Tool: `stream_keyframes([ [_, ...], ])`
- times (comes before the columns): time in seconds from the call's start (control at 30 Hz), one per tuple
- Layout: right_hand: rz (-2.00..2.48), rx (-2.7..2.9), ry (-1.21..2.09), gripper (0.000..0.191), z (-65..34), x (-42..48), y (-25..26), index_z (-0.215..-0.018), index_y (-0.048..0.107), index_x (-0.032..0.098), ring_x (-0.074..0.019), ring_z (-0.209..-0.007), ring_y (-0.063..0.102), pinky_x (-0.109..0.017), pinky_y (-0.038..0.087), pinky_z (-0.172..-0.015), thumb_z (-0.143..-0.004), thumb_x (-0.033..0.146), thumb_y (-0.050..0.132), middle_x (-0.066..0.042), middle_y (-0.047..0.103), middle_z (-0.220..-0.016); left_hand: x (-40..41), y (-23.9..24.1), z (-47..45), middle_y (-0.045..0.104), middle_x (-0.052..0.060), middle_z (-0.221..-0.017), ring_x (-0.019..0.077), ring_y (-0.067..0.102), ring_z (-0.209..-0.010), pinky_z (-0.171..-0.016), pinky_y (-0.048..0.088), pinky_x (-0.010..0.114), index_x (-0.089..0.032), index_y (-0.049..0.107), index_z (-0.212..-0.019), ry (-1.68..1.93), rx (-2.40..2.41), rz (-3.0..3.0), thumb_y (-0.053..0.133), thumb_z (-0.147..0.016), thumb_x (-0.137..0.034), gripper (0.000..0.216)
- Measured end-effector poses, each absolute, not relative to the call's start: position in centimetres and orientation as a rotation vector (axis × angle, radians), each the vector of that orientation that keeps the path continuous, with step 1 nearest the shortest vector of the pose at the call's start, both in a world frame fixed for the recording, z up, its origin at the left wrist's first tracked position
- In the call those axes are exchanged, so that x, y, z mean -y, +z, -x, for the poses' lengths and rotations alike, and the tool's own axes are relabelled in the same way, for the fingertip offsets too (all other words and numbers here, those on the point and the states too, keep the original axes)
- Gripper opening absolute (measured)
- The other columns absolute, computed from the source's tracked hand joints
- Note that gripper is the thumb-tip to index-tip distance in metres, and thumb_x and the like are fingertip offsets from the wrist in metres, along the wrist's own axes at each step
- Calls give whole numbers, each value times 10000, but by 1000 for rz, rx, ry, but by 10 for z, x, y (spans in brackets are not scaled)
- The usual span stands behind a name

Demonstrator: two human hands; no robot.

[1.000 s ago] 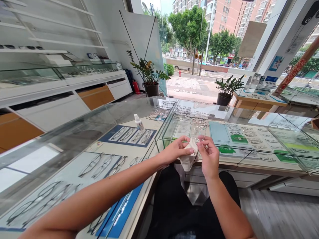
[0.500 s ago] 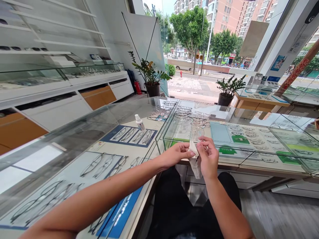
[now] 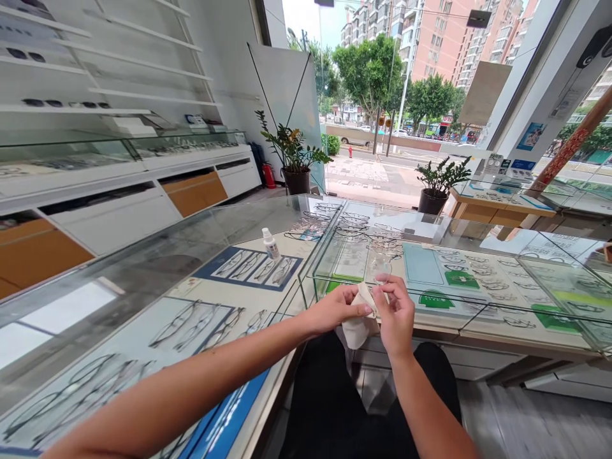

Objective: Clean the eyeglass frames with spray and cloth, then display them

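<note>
A cream cleaning cloth (image 3: pixel 356 333) is pinched between the thumb and fingers of my left hand (image 3: pixel 338 309), its loose end hanging below. My right hand (image 3: pixel 398 313) is closed against the cloth's right side, fingers curled and thumb pressed in. A clear round lens of thin-rimmed eyeglasses (image 3: pixel 381 264) shows just beyond the right fingertips. The rest of these glasses is hidden by the cloth and fingers. Both hands are above the front edge of the glass display case (image 3: pixel 335 278), over my lap. On the case to the left stands a small white spray bottle (image 3: pixel 270 245).
Several eyeglasses (image 3: pixel 179 325) lie inside the left display case, and more frames (image 3: pixel 351 223) sit by the corner. Green cards (image 3: pixel 436 299) lie under the right glass. Potted plants (image 3: pixel 433 201) flank the doorway. Wall shelves (image 3: pixel 95 109) hold sunglasses.
The cloth's hanging end has swung left and spread wider. Both hands sit slightly lower in view, still together on the cloth. The camera has tilted up a little.
</note>
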State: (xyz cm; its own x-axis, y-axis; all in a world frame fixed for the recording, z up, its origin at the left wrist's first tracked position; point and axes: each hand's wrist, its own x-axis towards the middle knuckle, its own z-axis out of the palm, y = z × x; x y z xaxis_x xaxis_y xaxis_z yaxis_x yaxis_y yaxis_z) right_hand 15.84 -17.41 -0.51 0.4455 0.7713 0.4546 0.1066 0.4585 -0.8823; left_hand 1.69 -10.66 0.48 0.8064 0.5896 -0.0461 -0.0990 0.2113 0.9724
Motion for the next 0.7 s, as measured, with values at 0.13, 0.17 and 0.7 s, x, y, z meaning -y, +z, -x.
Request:
stream_keyframes([
  [0.13,1022,1112,551,210,-166,171,-9,-793,713,228,-255,-1060,659,-410,522,-938,-880,418,726,-91,703,-1049,103,-1,-17,678,18,-771,134,575,-671,-666,426,244,-130,684,-861,548,-515,-1300,939,-643,-486,489],
  [0.17,1021,1131,565,201,-169,170,-9,-800,716,230,-253,-1048,663,-406,528,-928,-881,414,725,-90,704,-1041,103,-2,-17,669,17,-767,129,565,-666,-665,418,241,-129,676,-853,550,-522,-1304,930,-651,-508,499],
  [0.7,1143,1576,61,247,-197,131,58,-709,596,254,-253,-894,608,-400,458,-813,-924,333,688,-52,687,-853,94,69,-24,750,55,-864,235,631,-817,-744,431,297,-172,759,-938,1015,-945,-2097,638,-906,-487,339],
])
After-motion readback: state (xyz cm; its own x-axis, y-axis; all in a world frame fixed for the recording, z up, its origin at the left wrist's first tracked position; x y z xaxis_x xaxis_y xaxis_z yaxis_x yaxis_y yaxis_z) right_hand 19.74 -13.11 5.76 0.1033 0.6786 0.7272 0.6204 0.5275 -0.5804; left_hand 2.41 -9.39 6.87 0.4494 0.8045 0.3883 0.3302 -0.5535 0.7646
